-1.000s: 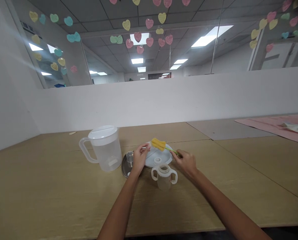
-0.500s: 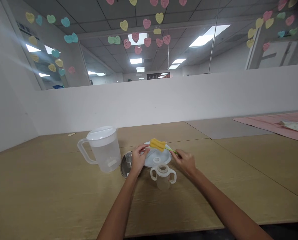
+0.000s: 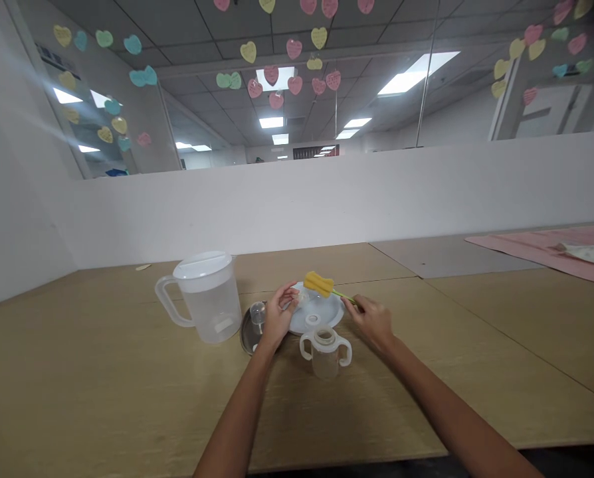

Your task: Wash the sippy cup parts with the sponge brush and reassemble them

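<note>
My right hand grips the thin green handle of a sponge brush, whose yellow head is raised over a white basin. Close to the sponge, my left hand has its fingers curled around a small clear piece, too small to name exactly. Nearer to me, a translucent bottle with two handles stands upright without a lid. To the left of the basin, partly behind my left wrist, lies a round metal tray with a clear cap on it.
A lidded translucent pitcher stands left of the tray, its handle pointing left. At the far right a pink cloth lies on the wooden table. A white wall rises behind the table.
The sponge head has moved slightly right and up, apart from my left fingers. The clear piece in my left hand now shows beside it. The bottle and pitcher stay put.
</note>
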`<state>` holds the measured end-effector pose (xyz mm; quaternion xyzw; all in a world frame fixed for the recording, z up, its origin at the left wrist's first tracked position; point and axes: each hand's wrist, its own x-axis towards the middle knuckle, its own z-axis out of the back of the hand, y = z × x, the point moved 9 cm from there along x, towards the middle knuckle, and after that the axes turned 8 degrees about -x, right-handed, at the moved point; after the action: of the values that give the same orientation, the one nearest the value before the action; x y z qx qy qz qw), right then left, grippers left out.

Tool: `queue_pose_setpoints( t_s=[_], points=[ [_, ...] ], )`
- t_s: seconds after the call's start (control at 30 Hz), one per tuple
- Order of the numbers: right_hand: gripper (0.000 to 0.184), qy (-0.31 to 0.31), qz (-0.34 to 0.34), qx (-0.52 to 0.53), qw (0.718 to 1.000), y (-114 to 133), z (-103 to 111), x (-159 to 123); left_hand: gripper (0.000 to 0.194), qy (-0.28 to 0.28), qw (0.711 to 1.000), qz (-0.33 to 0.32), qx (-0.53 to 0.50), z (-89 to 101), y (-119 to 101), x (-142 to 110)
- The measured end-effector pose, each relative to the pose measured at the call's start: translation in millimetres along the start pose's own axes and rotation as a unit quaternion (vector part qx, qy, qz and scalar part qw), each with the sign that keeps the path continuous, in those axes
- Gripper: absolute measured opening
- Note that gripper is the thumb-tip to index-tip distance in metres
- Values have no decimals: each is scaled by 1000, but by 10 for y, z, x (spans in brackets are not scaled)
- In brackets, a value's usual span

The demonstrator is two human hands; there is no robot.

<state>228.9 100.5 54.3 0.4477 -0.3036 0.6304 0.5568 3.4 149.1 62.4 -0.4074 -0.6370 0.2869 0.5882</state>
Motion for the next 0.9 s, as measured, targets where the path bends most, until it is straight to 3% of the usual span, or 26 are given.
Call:
queue_pose_setpoints(
  t_s=[0.13,0.3,0.47,0.77,0.9],
  points=[
    [47,5,39,12,999,73,-20,-5,42,3,1000,-2,-20,-12,-9,-7],
    [46,4,41,26,999,63,-24,-21,44,-16,999,2,-47,6,-13,-2],
    [45,53,87,85,991,161,-108,-78,45,-38,997,-1,-70,42,-47,10],
    [48,117,54,132,983,153,-187,-79,38,-26,992,74,-100,-23,73,-22],
    [49,112,21,133,985,79,-202,-54,40,-38,989,82,-121,-6,95,-19]
  ],
)
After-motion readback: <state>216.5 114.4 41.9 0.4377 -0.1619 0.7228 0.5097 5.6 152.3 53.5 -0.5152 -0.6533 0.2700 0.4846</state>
